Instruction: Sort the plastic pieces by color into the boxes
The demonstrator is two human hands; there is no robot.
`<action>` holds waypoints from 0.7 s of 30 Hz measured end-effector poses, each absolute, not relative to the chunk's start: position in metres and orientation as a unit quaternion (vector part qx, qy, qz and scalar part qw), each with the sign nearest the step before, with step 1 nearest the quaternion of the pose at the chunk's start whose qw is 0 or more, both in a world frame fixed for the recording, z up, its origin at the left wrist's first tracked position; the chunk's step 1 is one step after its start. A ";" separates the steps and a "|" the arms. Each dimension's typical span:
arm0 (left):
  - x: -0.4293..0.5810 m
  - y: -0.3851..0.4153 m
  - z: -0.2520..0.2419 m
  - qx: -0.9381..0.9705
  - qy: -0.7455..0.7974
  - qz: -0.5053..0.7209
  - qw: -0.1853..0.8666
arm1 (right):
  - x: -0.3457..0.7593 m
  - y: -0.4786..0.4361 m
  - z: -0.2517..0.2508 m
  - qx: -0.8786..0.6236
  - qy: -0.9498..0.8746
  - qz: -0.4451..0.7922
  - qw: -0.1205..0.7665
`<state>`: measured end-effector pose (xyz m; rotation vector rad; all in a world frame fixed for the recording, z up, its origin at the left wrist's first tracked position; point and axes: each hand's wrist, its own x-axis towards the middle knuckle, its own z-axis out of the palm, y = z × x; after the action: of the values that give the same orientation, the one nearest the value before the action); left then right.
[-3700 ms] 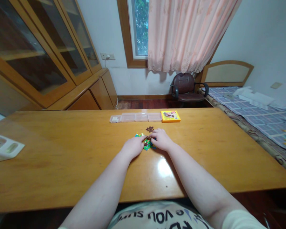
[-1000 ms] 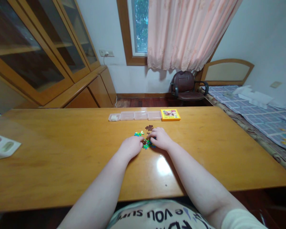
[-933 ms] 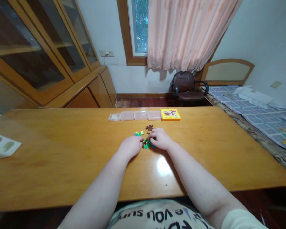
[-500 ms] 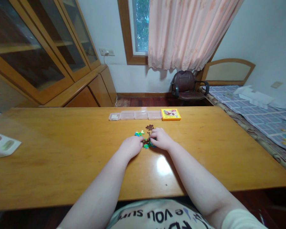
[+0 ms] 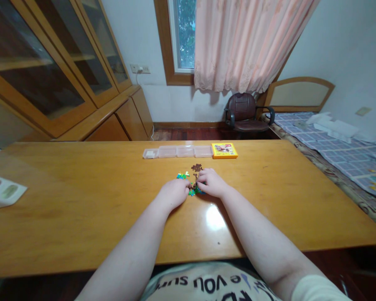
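Note:
A mixed pile of small green, blue and brown pieces [image 5: 192, 192] lies on the wooden table [image 5: 113, 200] between my hands. My left hand [image 5: 174, 193] rests at its left side, fingers curled in at the edge of the pile. From the other side, my right hand [image 5: 212, 182] reaches into it with thumb and fingers drawn together. What the fingertips hold, if anything, is too small and partly hidden. Just beyond are a group of brown pieces [image 5: 196, 167] and, farther left, a small group of blue, green and yellow pieces [image 5: 182, 176].
A clear plastic compartment case [image 5: 184, 151] lies along the far side of the table, with a yellow box [image 5: 224, 151] at its right end. A white object [image 5: 6, 190] stands at the left edge. Behind the table is a brown office chair [image 5: 244, 110].
My left fingers have shifted slightly at the pile, and the brown pieces beside them look a little different. My right hand has barely moved.

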<state>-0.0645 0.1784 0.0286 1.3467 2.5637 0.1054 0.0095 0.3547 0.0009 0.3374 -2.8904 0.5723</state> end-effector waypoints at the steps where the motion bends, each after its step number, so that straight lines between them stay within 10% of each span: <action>1: -0.065 0.178 0.028 0.463 0.877 0.035 0.125 | 0.009 0.355 0.001 0.112 -0.971 0.191 0.085; 21: -0.071 0.180 0.018 0.412 0.900 0.022 0.140 | 0.008 0.357 0.004 0.007 -0.985 0.147 0.087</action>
<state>-0.0712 0.1799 0.0176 1.1913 2.6011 0.0636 0.0085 0.3572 0.0038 0.0210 -2.9355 0.4366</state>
